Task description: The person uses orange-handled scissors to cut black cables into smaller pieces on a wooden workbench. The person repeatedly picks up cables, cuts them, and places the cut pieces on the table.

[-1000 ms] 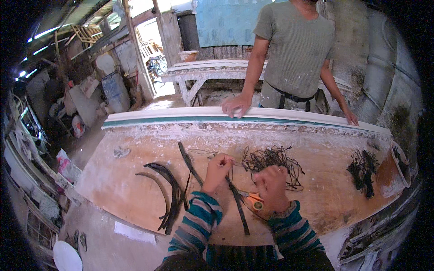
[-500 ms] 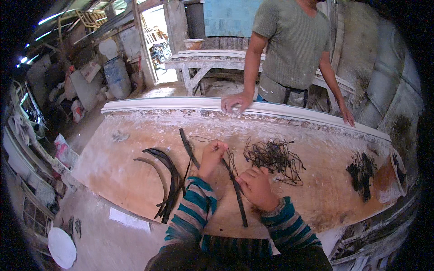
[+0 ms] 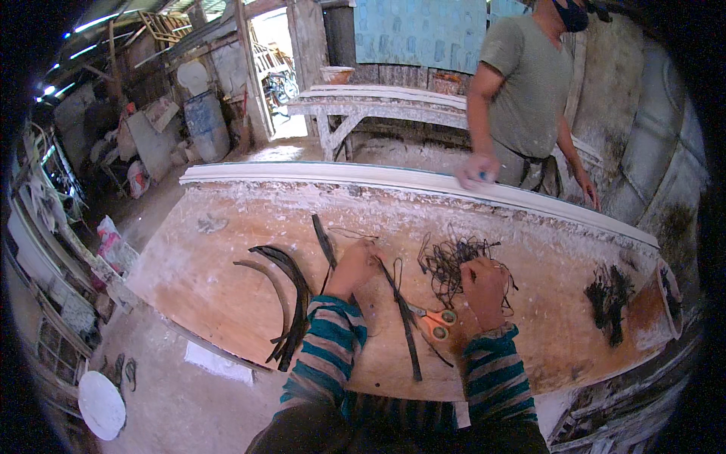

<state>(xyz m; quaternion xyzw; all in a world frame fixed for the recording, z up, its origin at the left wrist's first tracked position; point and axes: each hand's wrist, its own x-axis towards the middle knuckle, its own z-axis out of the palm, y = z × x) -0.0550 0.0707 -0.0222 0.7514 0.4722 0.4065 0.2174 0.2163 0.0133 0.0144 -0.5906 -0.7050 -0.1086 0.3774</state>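
Table: rough matt wood, crusted with white plaster-like residue. Strips: dark, flat, dull, rubbery-looking. Wire tangle: thin, dark, matt. Scissors: glossy orange plastic handles. Sleeves: striped knit cloth. Moulding along far edge: smooth, white.

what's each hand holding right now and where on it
The left hand pinches a thin wire at its near end. The right hand rests on the tangled wire pile; a grip cannot be told.
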